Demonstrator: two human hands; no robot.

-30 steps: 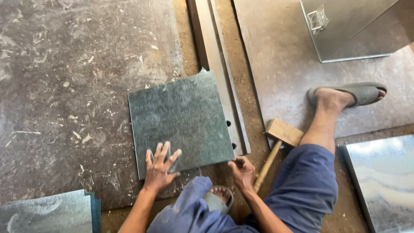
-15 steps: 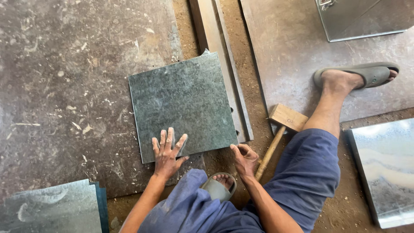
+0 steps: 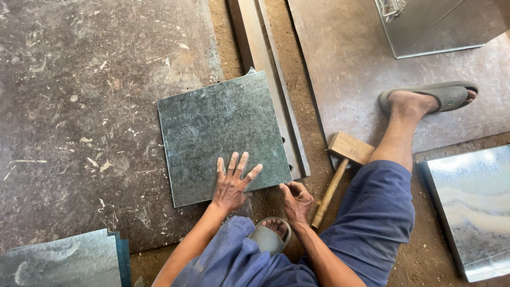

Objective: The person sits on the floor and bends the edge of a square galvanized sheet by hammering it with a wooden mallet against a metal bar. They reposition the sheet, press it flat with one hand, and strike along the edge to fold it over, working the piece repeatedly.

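A square sheet of galvanized metal (image 3: 212,127) lies flat on a large dark steel plate (image 3: 79,106). My left hand (image 3: 234,183) rests palm-down with fingers spread on the sheet's near edge. My right hand (image 3: 297,201) is curled at the sheet's near right corner, fingers bent against the ground beside the edge; whether it grips anything is not clear. A wooden mallet (image 3: 342,159) lies just right of that hand, its handle pointing toward it.
A long steel bar (image 3: 265,58) runs along the sheet's right side. Another steel plate (image 3: 350,64) carries a metal box (image 3: 435,24). More metal sheets lie at the lower left (image 3: 64,263) and right (image 3: 473,207). My legs and sandalled feet (image 3: 430,98) are on the dirt floor.
My left hand has slid forward further onto the sheet's near edge. The view has shifted slightly; the right hand stays by the corner.
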